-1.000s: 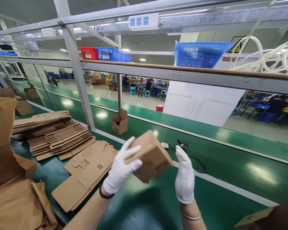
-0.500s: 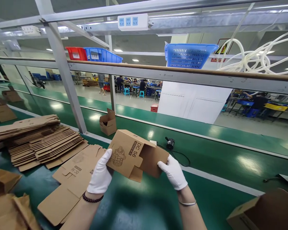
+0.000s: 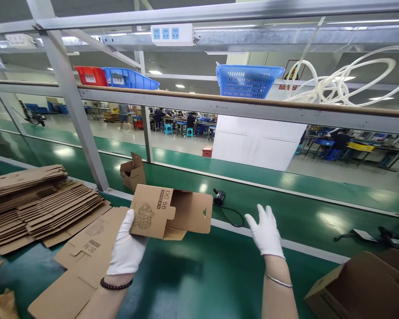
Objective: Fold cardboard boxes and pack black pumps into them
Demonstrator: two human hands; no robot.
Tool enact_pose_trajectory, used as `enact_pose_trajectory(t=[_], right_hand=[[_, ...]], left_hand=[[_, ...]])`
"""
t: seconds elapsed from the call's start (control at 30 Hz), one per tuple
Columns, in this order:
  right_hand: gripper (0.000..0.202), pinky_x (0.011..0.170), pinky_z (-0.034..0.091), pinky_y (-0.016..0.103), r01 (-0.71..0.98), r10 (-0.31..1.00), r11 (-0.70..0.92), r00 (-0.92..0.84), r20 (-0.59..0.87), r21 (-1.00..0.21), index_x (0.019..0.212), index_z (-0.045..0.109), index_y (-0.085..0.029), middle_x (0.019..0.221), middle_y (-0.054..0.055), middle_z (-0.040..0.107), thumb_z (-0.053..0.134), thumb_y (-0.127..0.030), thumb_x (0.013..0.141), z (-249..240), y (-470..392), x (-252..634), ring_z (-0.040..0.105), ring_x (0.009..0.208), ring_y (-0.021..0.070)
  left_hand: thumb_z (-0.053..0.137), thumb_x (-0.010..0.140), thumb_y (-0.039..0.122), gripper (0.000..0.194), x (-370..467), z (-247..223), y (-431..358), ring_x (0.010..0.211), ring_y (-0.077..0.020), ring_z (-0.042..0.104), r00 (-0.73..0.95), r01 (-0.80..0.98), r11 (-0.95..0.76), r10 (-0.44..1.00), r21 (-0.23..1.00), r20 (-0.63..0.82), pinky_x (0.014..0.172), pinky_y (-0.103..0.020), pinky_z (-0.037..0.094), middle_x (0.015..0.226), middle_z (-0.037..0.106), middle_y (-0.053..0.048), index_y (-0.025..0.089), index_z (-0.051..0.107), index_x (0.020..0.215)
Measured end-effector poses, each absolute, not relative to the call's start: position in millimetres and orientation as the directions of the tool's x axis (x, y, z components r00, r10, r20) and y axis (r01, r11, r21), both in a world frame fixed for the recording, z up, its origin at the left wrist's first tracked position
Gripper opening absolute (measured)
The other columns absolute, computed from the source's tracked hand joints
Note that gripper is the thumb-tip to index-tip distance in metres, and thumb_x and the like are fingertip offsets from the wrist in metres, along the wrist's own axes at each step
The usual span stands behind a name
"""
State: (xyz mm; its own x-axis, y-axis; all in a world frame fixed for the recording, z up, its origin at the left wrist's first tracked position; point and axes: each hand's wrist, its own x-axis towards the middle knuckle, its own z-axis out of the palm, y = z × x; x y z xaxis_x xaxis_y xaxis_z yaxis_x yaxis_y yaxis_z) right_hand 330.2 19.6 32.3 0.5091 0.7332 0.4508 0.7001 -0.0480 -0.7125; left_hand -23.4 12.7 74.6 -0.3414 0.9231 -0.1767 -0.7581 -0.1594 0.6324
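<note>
One open carton held up over the green bench, gripped at its closed end by left hand; right hand free, fingers spread, well apart. Left of it: stack of folded cartons, flat printed blank partly covered by left hand and forearm. Behind: small open box on the belt, black device just beyond the flap, its cable between flap and right hand. Lower right: bigger open box. Versus half a second ago: right hand has let go of the flap and moved right, left hand keeps its hold. Carton's mouth and flap point right, printed side to camera, long axis roughly left-right, dipping slightly rightward
</note>
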Motion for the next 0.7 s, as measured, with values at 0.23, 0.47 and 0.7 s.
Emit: enact_pose_trajectory(t=[0.23,0.47,0.7], right_hand=[[0.044,0.088,0.053,0.042,0.485,0.953,0.273,-0.020,0.302,-0.830,0.118,0.066,-0.023,0.112,0.009,0.072,0.057,-0.052,0.086,49,4,249,0.067,0.104,0.0282],[0.024,0.068,0.053,0.031,0.532,0.821,0.379,0.185,0.540,-0.757,0.095,0.066,-0.021,0.080,0.005,0.073,0.051,-0.040,0.090,43,2,230,0.069,0.073,0.0213],[0.020,0.075,0.057,0.034,0.530,0.831,0.454,0.038,0.555,-0.716,0.095,0.069,-0.022,0.086,0.004,0.074,0.053,-0.031,0.087,32,10,220,0.070,0.078,0.0217]], left_hand=[[0.050,0.086,0.060,0.041,1,39,6,0.140,-0.0206,0.039,-0.338,-0.732,-0.169,0.931,0.659,-0.136,0.112,-0.034,0.041,0.136,0.060,0.008,0.039,0.063,0.120],[0.072,0.074,0.053,0.081,2,-25,8,0.148,-0.0297,0.019,-0.322,-0.153,-0.174,0.939,0.973,0.118,0.122,-0.047,0.015,0.159,0.027,-0.003,0.030,0.038,0.144],[0.066,0.079,0.041,0.063,9,-28,15,0.138,-0.0308,0.041,-0.029,0.223,-0.303,0.948,0.927,0.317,0.118,-0.049,0.026,0.145,0.050,-0.010,0.024,0.050,0.138]])
